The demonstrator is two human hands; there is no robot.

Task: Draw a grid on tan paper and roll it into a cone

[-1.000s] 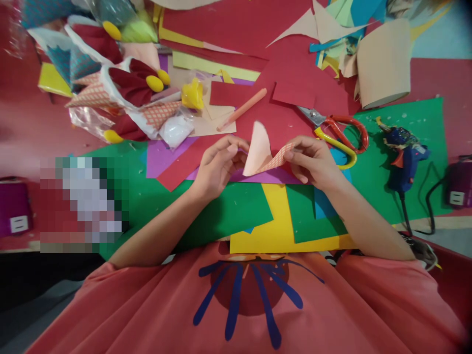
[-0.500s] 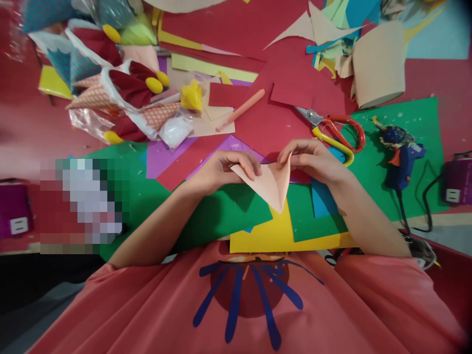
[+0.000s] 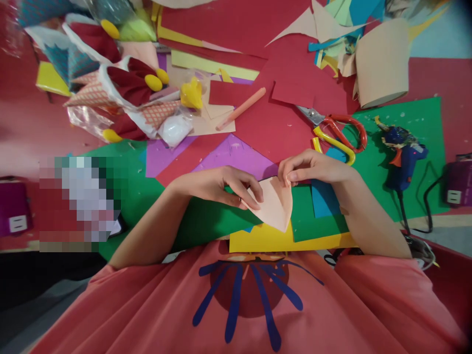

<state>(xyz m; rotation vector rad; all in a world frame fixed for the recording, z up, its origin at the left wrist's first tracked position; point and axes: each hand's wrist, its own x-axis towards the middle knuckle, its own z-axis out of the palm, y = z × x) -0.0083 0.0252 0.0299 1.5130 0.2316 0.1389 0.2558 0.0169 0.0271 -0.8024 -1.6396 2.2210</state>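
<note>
A small piece of pale pink paper (image 3: 272,204), curled on its right side and pointed at the bottom, is held between both hands above the green and yellow sheets. My left hand (image 3: 230,187) pinches its left corner between thumb and fingers. The upper right corner is gripped by the fingertips of my right hand (image 3: 302,167). Beyond the hands lies a purple sheet (image 3: 234,156). Scissors (image 3: 334,129) with red and yellow handles rest behind my right hand, their blades over red paper.
A blue glue gun (image 3: 405,160) lies on green paper at the right, its cord running towards me. A peach marker (image 3: 241,109) lies beyond the hands. Cloth cones (image 3: 162,114) are heaped at the left, and a beige paper cylinder (image 3: 383,64) is at the back right.
Both hands have moved slightly towards me with the pink paper. The paper now shows more of its flat face, and my left hand's fingers have shifted on its left corner.
</note>
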